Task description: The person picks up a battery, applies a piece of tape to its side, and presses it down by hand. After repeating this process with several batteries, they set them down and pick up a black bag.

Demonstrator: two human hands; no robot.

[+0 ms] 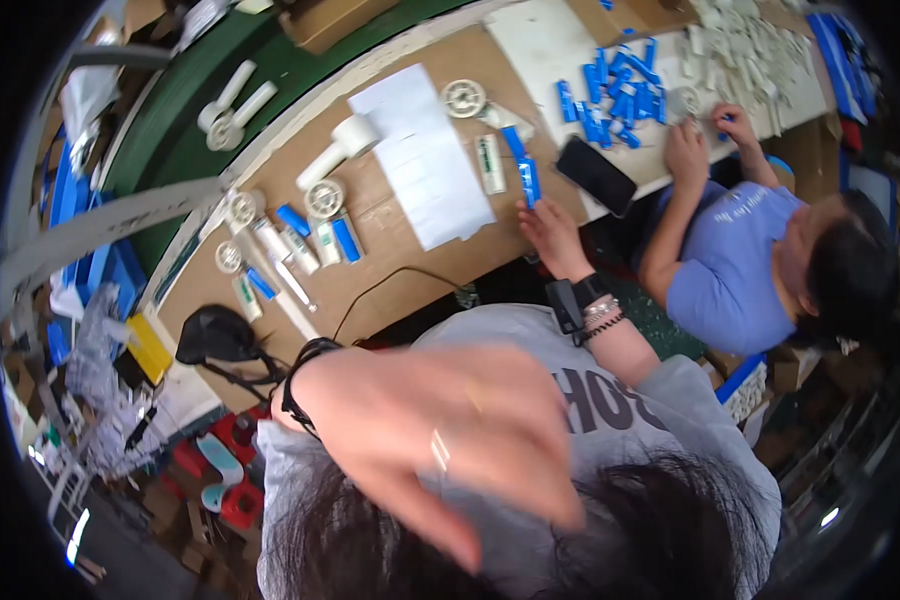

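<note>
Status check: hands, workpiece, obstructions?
Left hand raised near camera, blurred, palm hidden. Right hand at near end of blue piece, grip unclear. Black phone lies close by.

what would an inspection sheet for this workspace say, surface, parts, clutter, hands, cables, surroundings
Surface: brown cardboard, with a white paper sheet on it
Job's things: blue piece by the right hand, contact unclear
Clutter: dark phone; pile of blue pieces
Hands: left hand raised in the foreground, blurred, grip unclear; right hand near the bench edge
Cables: thin dark cable curving over the cardboard
Surroundings: co-worker in a blue shirt, at right
</note>
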